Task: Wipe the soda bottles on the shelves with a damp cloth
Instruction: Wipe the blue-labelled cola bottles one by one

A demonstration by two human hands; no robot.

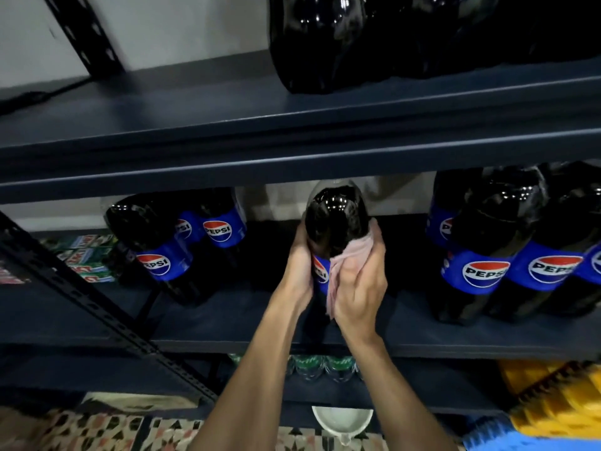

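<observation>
Both hands were on it! The left hand [300,271] gripped the Pepsi bottle [336,222] on the middle shelf [208,323], while the right hand [359,284] closed around a pink cloth [344,258], pressing it against the label, more bottles standing either side.

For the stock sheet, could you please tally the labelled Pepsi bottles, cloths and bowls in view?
Other Pepsi bottles on the middle shelf, label showing: 7
Held Pepsi bottle: 1
Pink cloth: 1
White bowl: 1
Total: 10
Upper-shelf bottles show no labels and are not counted.
</observation>
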